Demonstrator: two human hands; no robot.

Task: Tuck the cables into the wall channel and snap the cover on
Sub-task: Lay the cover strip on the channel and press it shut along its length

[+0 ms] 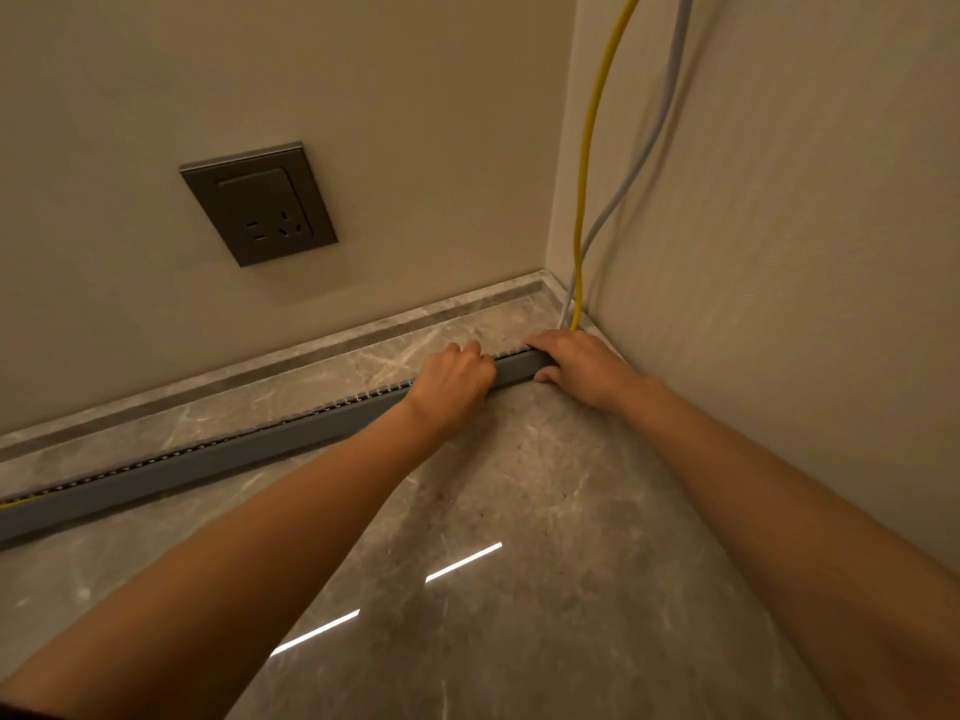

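A long grey slotted cable channel (208,459) lies on the marble floor, running from the left edge toward the room corner. My left hand (454,379) is curled over its top edge, fingers hooked on the far side. My right hand (576,363) covers the channel's corner end, thumb on the near face. A yellow cable (584,163) and a grey cable (631,163) hang down the corner and disappear behind my right hand. A bit of yellow cable (13,504) shows at the channel's left end. I see no separate cover.
A grey wall socket with a switch (260,202) is set in the back wall above the marble skirting (260,368). The right wall (779,252) stands close beside my right arm. Glossy marble floor (519,589) spreads in front.
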